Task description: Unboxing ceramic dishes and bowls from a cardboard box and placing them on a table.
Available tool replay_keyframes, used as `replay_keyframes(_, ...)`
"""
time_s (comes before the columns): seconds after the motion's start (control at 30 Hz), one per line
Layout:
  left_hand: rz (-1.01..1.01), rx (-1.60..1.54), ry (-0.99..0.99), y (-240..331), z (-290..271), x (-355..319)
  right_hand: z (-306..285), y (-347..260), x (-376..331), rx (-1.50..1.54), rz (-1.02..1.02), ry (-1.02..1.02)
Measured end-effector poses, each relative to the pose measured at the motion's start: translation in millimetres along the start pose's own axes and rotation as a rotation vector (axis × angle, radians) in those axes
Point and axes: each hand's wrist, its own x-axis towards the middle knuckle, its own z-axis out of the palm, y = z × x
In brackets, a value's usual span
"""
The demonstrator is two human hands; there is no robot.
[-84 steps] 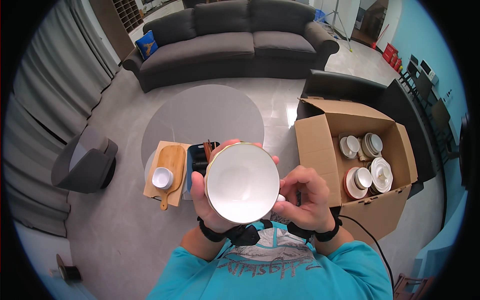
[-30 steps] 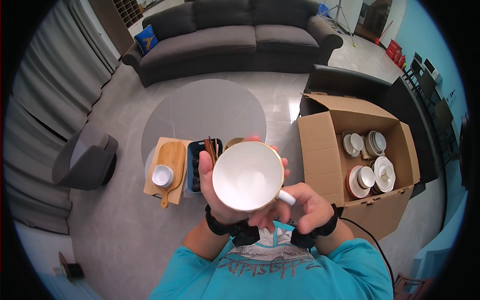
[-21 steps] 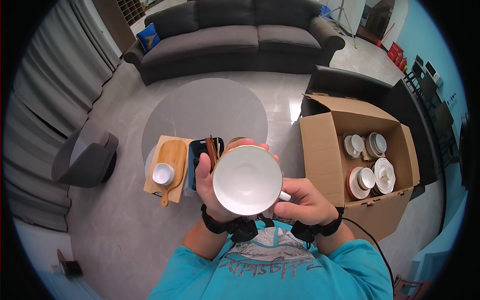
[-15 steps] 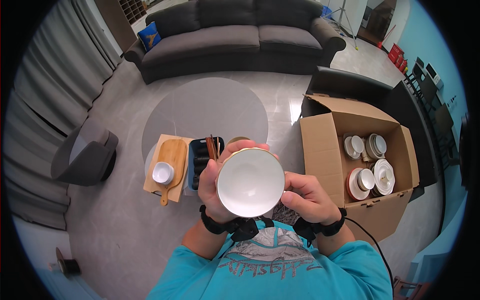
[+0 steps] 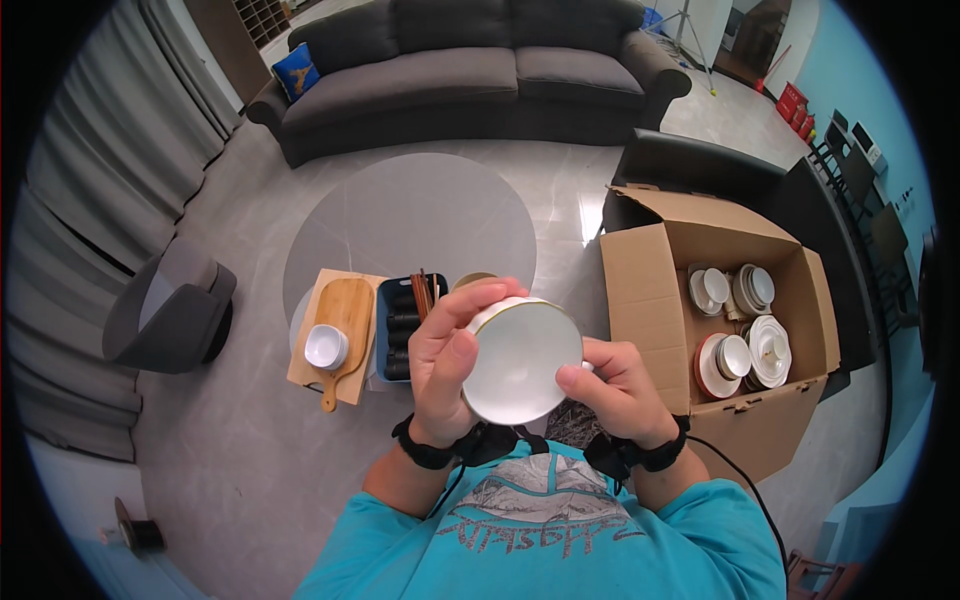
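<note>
1. Cup just off view centre, toward 5 o'clock, tilted, mouth to camera; left hand has fingers curled round its 10 o'clock side; right hand pinches by the handle, 3 o'clock.
2. Let left carry weight, right just steady; glaze probably slick.
3. Round, glossy white, thin gold edge; box at 2 o'clock, matte cardboard.

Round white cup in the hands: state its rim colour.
Gold; the cup shows this best in the head view.
</note>
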Motion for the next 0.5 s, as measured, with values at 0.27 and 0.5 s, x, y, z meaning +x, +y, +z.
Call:
replay_keyframes(0.27,0.152,0.334,0.100,1.8,-9.7,7.8,-7.8,-12.3,-3.0,-0.121,0.042,0.093)
replay_keyframes(0.5,0.086,0.606,0.119,-1.7,-16.1,13.4,-10.1,-4.2,-5.6,-0.228,-0.003,0.176)
